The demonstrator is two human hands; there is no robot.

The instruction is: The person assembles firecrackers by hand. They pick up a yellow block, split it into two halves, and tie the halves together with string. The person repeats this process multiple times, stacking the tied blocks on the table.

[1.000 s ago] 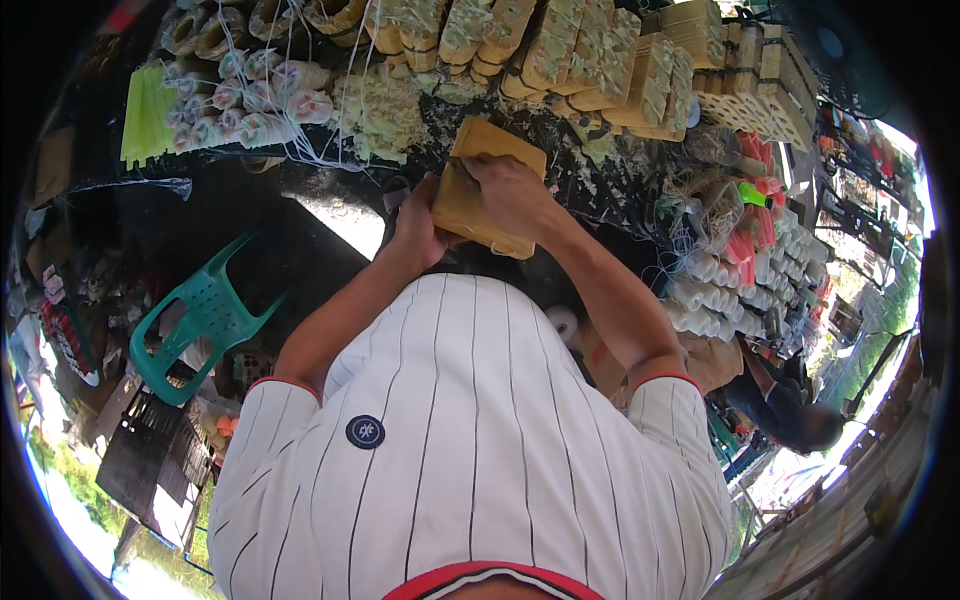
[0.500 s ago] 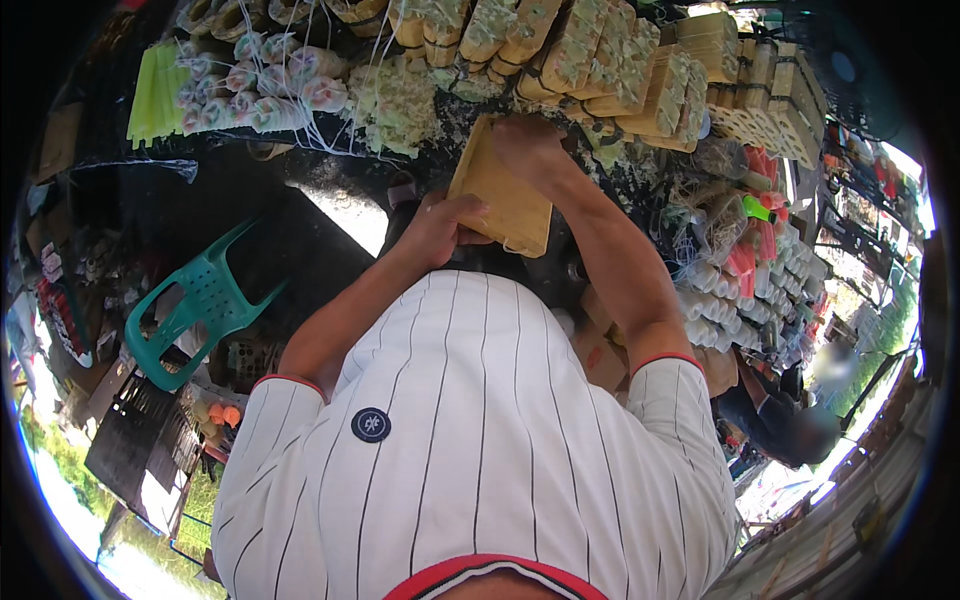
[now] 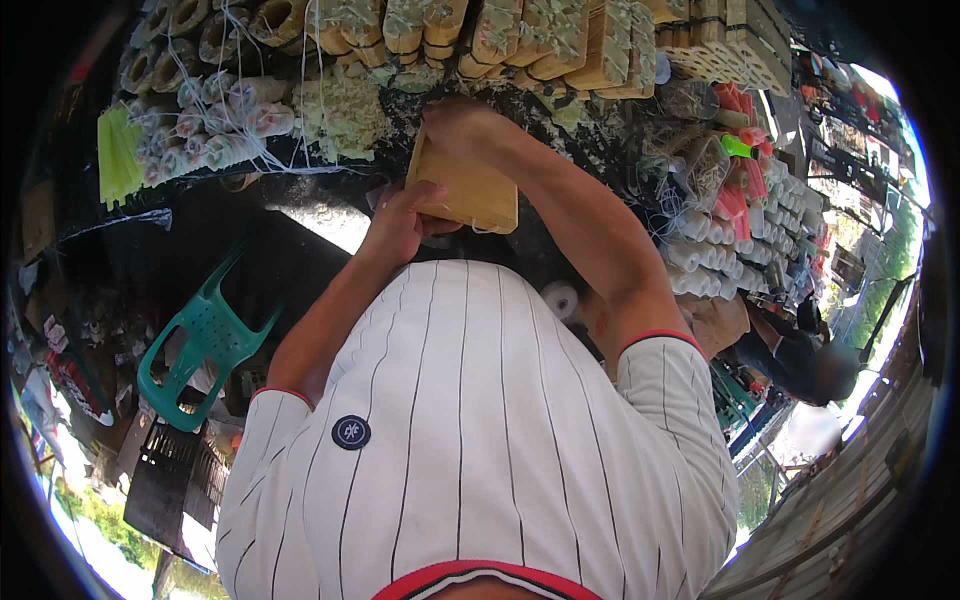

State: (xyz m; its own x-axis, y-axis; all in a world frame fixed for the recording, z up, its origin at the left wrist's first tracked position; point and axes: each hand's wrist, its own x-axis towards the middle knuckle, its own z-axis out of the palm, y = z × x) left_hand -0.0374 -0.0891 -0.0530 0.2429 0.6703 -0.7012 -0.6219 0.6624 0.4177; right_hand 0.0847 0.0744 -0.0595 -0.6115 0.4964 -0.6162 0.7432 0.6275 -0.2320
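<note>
A flat, yellowish-brown slab (image 3: 468, 188) is tilted in front of my chest, close to the edge of the bench. My left hand (image 3: 405, 215) grips its lower left side, with the thumb lying across the face and the other fingers behind. At the slab's far end is my right hand (image 3: 455, 125), smeared by motion, its fingers hidden; whether it holds anything cannot be made out. Pale crumbs or shavings (image 3: 342, 115) are heaped on the bench to the left of my right hand.
Stacked tan blocks (image 3: 500, 30) line the back of the bench. Plastic-wrapped rolls (image 3: 225, 120) and yellow-green strips (image 3: 118, 155) lie left, tangled with white string. White rolls (image 3: 705, 255) and pink bundles (image 3: 735, 205) sit right. A green plastic chair (image 3: 205, 345) stands left; another person (image 3: 790, 345) is at far right.
My right hand has shifted left along the slab's far end. The view has moved, so the bench goods and the slab appear further left and higher.
</note>
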